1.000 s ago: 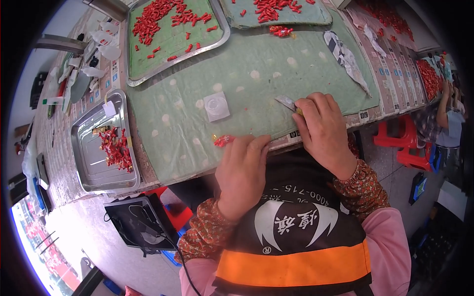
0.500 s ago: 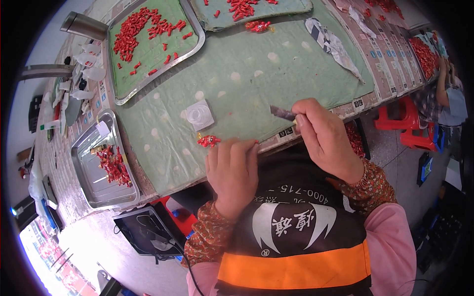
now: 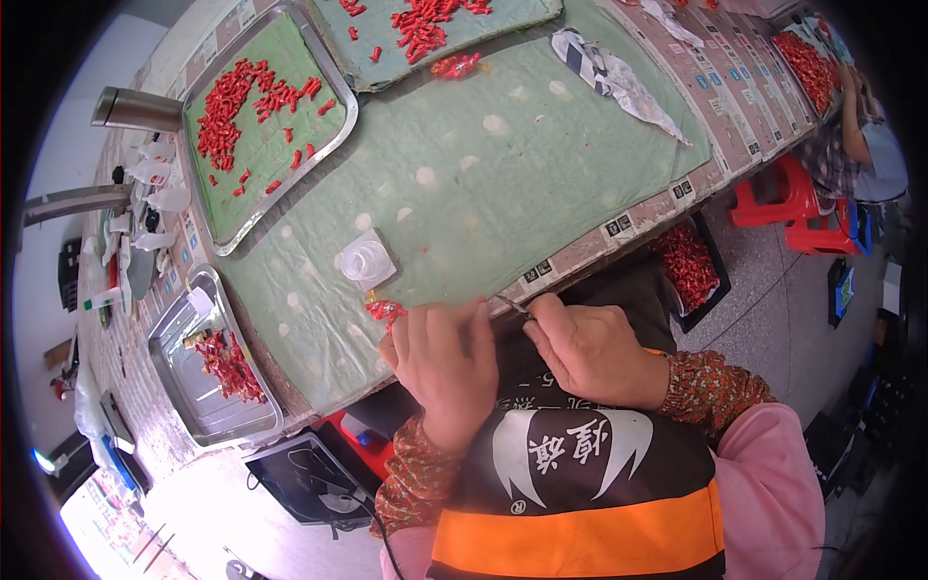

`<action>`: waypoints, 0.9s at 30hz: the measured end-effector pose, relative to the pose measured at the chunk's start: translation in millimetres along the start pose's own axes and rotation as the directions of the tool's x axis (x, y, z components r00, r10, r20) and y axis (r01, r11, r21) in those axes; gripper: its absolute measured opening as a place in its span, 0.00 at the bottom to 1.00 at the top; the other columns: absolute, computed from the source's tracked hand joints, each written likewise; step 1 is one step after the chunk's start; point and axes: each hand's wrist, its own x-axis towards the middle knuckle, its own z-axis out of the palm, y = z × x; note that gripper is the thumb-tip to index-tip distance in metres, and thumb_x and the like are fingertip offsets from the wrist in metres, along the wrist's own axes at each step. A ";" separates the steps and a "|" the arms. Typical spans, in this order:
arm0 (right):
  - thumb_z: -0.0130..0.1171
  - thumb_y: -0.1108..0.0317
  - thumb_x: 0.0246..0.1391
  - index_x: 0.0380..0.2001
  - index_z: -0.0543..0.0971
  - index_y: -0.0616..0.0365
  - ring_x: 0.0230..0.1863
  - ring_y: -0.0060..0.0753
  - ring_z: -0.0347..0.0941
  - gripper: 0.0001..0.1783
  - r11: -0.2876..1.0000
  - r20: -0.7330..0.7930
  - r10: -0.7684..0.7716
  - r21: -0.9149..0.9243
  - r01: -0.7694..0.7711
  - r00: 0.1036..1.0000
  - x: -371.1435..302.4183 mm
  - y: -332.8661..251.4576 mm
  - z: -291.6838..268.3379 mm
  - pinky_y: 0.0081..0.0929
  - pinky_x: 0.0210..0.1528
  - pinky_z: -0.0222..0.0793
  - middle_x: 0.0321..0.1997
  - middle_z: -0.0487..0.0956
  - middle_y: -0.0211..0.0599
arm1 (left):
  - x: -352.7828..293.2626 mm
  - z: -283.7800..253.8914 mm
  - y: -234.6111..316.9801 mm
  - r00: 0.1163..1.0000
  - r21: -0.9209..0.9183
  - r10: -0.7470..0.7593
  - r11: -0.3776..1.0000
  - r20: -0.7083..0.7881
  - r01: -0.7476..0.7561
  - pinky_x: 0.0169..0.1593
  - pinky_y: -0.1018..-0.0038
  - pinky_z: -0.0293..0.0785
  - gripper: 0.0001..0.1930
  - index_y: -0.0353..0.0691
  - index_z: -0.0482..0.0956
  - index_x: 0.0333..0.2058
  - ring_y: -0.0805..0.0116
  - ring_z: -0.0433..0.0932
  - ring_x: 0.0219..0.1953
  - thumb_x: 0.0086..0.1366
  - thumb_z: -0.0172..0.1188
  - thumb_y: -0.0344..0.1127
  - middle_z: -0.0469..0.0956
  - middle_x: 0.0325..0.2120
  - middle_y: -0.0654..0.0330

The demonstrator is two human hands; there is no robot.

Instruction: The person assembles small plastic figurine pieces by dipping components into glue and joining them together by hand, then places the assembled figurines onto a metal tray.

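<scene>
At the table's near edge, my left hand [image 3: 445,362] is closed with its thumb and forefinger pinching a small red piece [image 3: 482,302], of which only the tip shows. Just right of it, my right hand [image 3: 604,353] grips a short, thin-bladed knife [image 3: 510,305] whose blade points at that piece. Whether blade and piece touch I cannot tell. Beside the left knuckles lies a red figurine with gold parts [image 3: 386,310], partly covered by the hand. A small clear plastic container [image 3: 367,261] stands on the green cloth [image 3: 454,222] beyond it.
A metal tray [image 3: 333,145] of small red pieces stands at the far left, a smaller tray [image 3: 179,387] with red and gold pieces at left. A crumpled cloth [image 3: 619,82] and another red figurine [image 3: 454,66] lie farther back. A person [image 3: 855,135] sits at far right.
My right hand has come left and down, bringing the knife from above the cloth to the red piece at my left fingertips. The whole view has shifted slightly.
</scene>
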 end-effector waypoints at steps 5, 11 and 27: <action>0.58 0.72 0.59 0.37 0.67 0.64 0.17 0.48 0.74 0.10 0.999 0.024 0.018 -0.044 -0.016 1.000 4.1 -5.8 6.2 0.40 0.19 0.68 0.15 0.73 0.41 | -1.7 0.6 0.3 1.000 -0.007 -0.018 1.000 0.001 0.018 0.41 0.64 0.59 0.08 0.45 0.76 0.33 0.58 0.71 0.33 0.56 0.67 0.33 0.73 0.28 0.61; 0.56 0.71 0.55 0.34 0.67 0.64 0.18 0.45 0.76 0.09 0.999 0.014 0.008 -0.048 -0.007 1.000 6.1 -8.0 10.8 0.39 0.19 0.70 0.17 0.75 0.42 | -3.6 2.7 -0.7 1.000 -0.012 -0.024 1.000 0.006 0.024 0.40 0.64 0.59 0.08 0.46 0.76 0.32 0.58 0.70 0.32 0.55 0.67 0.32 0.73 0.27 0.62; 0.56 0.71 0.49 0.34 0.67 0.62 0.18 0.40 0.76 0.10 0.994 0.003 -0.059 -0.096 0.059 0.998 8.4 -6.6 19.0 0.35 0.19 0.71 0.17 0.74 0.39 | -1.6 10.4 0.1 0.997 -0.057 -0.069 0.996 -0.044 0.067 0.38 0.64 0.57 0.10 0.46 0.74 0.27 0.60 0.69 0.28 0.52 0.68 0.30 0.70 0.21 0.65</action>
